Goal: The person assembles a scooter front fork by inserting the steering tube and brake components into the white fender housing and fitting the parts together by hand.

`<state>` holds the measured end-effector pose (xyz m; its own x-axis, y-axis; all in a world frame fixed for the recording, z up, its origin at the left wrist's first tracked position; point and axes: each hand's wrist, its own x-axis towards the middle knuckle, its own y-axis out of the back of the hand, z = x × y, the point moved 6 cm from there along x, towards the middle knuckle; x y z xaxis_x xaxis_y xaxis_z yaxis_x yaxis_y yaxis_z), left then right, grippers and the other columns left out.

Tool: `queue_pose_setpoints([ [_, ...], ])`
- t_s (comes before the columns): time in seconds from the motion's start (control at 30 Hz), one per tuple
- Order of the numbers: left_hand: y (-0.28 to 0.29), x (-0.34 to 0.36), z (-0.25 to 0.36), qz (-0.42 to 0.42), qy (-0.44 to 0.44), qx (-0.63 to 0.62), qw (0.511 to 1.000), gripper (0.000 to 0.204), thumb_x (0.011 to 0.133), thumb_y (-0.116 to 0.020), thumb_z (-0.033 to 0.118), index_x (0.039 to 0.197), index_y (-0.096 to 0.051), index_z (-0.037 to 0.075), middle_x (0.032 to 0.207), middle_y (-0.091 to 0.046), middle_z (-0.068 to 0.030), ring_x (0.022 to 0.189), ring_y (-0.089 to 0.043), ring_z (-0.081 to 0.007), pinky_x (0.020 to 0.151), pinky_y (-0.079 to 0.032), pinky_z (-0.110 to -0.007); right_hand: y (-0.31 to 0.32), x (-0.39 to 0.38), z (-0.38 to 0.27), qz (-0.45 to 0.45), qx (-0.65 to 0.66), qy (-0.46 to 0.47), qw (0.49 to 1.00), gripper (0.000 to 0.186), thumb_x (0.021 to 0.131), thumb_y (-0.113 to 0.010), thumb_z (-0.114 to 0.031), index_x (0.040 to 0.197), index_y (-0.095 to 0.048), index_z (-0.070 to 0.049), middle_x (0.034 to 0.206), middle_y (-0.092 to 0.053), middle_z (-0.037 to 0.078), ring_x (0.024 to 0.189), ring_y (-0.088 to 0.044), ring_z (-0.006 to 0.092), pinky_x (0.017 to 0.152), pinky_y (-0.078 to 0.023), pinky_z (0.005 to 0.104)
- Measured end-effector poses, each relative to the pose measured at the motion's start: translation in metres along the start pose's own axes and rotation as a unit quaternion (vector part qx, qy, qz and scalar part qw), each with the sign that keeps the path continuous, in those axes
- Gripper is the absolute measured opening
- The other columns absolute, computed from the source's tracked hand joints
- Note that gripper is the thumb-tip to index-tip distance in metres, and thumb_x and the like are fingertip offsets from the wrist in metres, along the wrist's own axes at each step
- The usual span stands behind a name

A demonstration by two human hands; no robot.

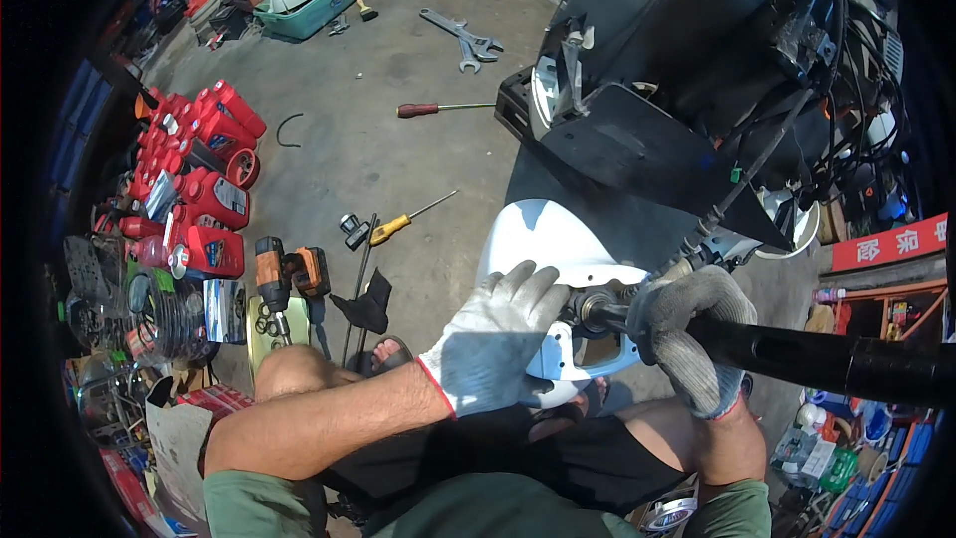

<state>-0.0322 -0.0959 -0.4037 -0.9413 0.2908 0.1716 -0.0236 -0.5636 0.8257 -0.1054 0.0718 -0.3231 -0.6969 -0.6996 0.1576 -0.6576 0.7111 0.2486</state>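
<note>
My left hand (503, 334), in a grey glove, lies over a white curved part (538, 239) with slightly bent fingers holding it; its thumb is hidden. My right hand (697, 334), also gloved, is wrapped round a black tube (836, 359) that runs off to the right. Between the hands is a metal collar (597, 311) at the tube's end, beside a pale blue bracket (622, 349). A cable or rod (717, 214) rises diagonally from near my right hand toward a black vehicle body (637, 139) ahead.
Wrenches (468, 45), a red screwdriver (418, 111) and a yellow screwdriver (393, 227) lie on concrete. An orange drill (271, 274) and several red jugs (219, 204) are at left, a green bin (299, 22) at back. Cluttered shelving (891, 309) lines the right.
</note>
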Motion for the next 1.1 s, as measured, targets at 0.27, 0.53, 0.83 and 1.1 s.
queue_pose_setpoints([
  [0.27,0.0,-0.002,0.006,-0.042,-0.007,0.044,0.998,0.087,0.071,-0.087,0.039,0.132,-0.05,-0.011,0.133,-0.055,-0.0273,0.126,-0.058,-0.0395,0.103,-0.05,-0.048,-0.007,-0.013,-0.004,0.064,0.066,-0.012,0.996,0.033,0.086,-0.085,-0.019,0.103,-0.061,-0.004,0.083,-0.065,0.009,0.074,-0.062,0.0178,0.07,-0.053,0.0336],
  [0.53,0.004,-0.001,0.008,-0.051,-0.009,0.011,0.999,0.087,0.066,-0.09,0.045,0.123,-0.054,-0.011,0.113,-0.062,-0.022,0.103,-0.066,-0.0349,0.089,-0.055,-0.041,0.001,-0.019,0.002,0.045,0.032,-0.014,0.998,0.033,0.077,-0.089,-0.009,0.104,-0.071,-0.003,0.102,-0.074,0.011,0.095,-0.072,0.0204,0.086,-0.059,0.0358],
  [0.83,0.006,0.005,-0.008,-0.043,-0.022,-0.059,0.997,0.068,0.083,-0.079,0.034,0.128,-0.051,-0.01,0.11,-0.064,-0.0248,0.102,-0.068,-0.038,0.085,-0.056,-0.044,-0.007,-0.011,-0.01,0.032,-0.02,0.026,0.999,0.03,0.087,-0.085,-0.021,0.094,-0.06,-0.006,0.071,-0.062,0.006,0.066,-0.062,0.0193,0.065,-0.053,0.0369],
  [1.1,-0.016,0.029,-0.029,-0.154,0.047,-0.18,0.971,0.066,0.09,-0.066,0.023,0.148,-0.045,-0.001,0.135,-0.059,-0.0263,0.118,-0.064,-0.042,0.097,-0.054,-0.047,-0.003,-0.018,-0.005,0.05,0.004,0.001,0.999,0.024,0.083,-0.084,-0.011,0.091,-0.064,-0.001,0.074,-0.065,0.012,0.072,-0.064,0.0263,0.07,-0.055,0.0436],
])
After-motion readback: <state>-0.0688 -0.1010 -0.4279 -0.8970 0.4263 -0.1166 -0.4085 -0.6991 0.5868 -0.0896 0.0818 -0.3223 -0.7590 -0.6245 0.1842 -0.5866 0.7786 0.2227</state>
